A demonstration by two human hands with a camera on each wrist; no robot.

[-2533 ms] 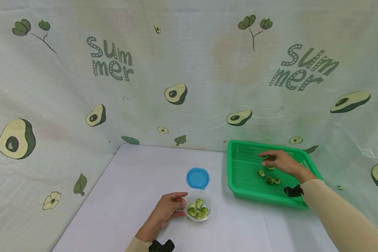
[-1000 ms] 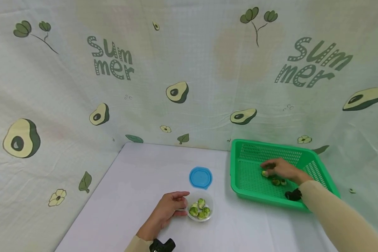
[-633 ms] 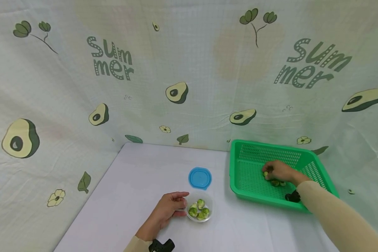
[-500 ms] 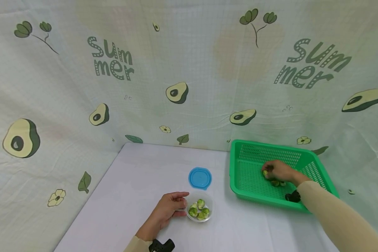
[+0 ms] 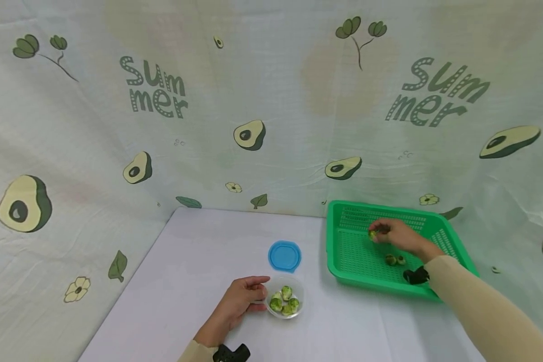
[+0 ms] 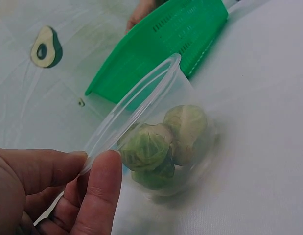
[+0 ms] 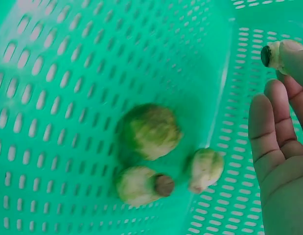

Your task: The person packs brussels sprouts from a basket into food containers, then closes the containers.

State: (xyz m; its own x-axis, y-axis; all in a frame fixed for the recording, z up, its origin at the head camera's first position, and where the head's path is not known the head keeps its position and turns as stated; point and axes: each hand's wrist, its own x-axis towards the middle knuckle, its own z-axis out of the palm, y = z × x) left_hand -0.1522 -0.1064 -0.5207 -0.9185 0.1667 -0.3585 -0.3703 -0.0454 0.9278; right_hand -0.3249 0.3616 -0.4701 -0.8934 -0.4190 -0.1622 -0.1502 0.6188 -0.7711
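Note:
My left hand (image 5: 242, 299) pinches the rim of a clear plastic tub (image 6: 184, 87) between thumb and finger. Several Brussels sprouts (image 6: 144, 147) lie in the bottom of this tub, which stands on the white table. On the right, my right hand (image 5: 398, 235) is over the green basket (image 5: 380, 284), pinching a small Brussels sprout (image 7: 273, 56) whose brown cut stem faces outward. In the right wrist view, a larger sprout (image 7: 153, 131) and two smaller sprouts (image 7: 207, 169) rest on the basket's slotted floor below the hand.
A blue lid (image 5: 285, 256) lies flat just behind the tub, left of the basket. The white-covered table (image 5: 199, 251) ends at a printed cloth backdrop (image 5: 289, 176) with avocados on it. Slotted side walls rise round the basket.
My right hand reached down among the sprouts in the basket, took hold of one and lifted it slightly up and left. My left hand has stayed at the tub's rim.

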